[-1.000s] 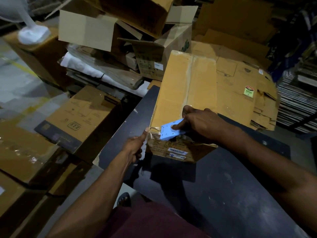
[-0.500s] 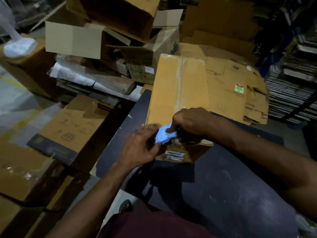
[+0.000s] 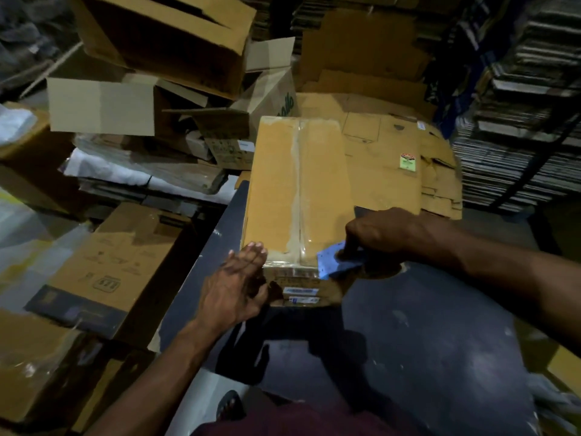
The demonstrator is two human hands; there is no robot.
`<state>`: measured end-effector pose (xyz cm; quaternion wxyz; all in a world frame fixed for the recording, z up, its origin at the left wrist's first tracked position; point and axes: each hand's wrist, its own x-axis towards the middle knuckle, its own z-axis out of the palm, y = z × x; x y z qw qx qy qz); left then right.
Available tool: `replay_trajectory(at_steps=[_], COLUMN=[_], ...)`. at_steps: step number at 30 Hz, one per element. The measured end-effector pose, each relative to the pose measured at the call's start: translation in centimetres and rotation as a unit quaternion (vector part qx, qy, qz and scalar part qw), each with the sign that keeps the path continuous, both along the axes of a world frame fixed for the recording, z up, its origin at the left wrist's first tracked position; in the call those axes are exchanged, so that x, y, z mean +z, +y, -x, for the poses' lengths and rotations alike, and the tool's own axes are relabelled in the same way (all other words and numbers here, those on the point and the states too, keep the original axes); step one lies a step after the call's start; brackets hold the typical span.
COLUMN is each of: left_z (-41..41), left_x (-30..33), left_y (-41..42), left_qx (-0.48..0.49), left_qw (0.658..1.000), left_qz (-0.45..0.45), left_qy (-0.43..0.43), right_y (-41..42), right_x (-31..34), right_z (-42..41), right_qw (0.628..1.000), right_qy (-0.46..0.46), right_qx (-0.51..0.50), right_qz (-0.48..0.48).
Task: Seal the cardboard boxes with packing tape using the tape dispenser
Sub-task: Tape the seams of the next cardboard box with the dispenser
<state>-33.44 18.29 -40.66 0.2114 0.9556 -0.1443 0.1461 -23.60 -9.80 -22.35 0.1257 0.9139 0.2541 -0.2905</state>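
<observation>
A long brown cardboard box (image 3: 273, 184) lies on the dark table (image 3: 424, 341), a strip of clear tape running down its centre seam. My right hand (image 3: 380, 237) grips the blue tape dispenser (image 3: 333, 267) at the box's near right corner. Flat against the near left corner and front face rests my left hand (image 3: 234, 284), fingers spread and pressing on the tape end. Printed labels show on the box's front face below the tape.
Flattened cardboard sheets (image 3: 408, 165) lie behind and right of the box. Open and stacked boxes (image 3: 151, 58) crowd the back left, with closed boxes (image 3: 116, 265) low on the left. Stacks of flat material (image 3: 518, 136) fill the right.
My right hand and the dispenser moved right along the box's near edge. My left hand shifted from beside the dispenser to pressing flat on the near left corner.
</observation>
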Motion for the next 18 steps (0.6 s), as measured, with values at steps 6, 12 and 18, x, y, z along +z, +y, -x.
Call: replay_trajectory(at_steps=[6, 12, 18], left_z=[-0.6, -0.2, -0.3], left_x=[4.4, 3.4, 3.3], left_y=[-5.7, -9.7, -9.7], left_qx=[-0.06, -0.079, -0.082], left_qw=[0.994, 0.991, 0.99], left_qz=[-0.087, -0.076, -0.063], left_qy=[-0.002, 0.071, 0.101], right_y=[0.3, -0.3, -6.5], right_x=[-0.6, -0.6, -0.2], right_z=[0.3, 0.2, -0.3], right_qw=[0.999, 0.998, 0.999], right_qy=[-0.047, -0.003, 0.014], right_qx=[0.014, 0.006, -0.014], right_qz=[-0.017, -0.06, -0.033])
